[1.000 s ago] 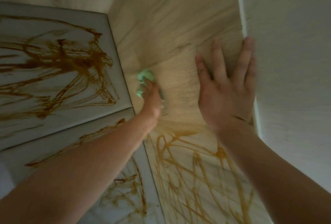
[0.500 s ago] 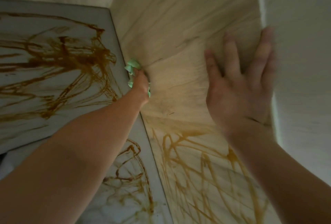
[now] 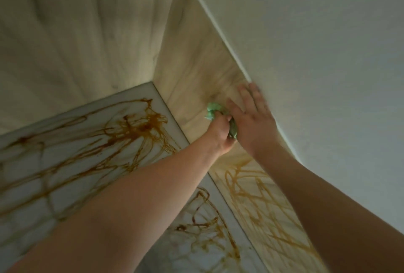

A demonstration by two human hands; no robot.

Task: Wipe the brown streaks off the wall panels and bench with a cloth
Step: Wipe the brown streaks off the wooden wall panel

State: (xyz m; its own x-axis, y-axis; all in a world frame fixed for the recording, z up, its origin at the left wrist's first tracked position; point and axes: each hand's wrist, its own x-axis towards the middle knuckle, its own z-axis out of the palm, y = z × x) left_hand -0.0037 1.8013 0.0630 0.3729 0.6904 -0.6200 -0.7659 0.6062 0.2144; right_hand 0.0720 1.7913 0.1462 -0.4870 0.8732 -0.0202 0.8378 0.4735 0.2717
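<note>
My left hand [image 3: 220, 133] grips the cloth [image 3: 211, 110] against the panel [image 3: 196, 65], right hand [image 3: 253, 124] flat with fingers [image 3: 246, 97] straight just right of the cloth; panel above the cloth looks clean, streaks [image 3: 258, 198] below it and bench [image 3: 98, 107] left of it unwiped, so early, I judge.

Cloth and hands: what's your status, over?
Left hand grips green cloth against wood wall panel. Right hand flat on same panel, beside cloth. Brown streaks lower on panel and across white bench. Nothing in the way.
</note>
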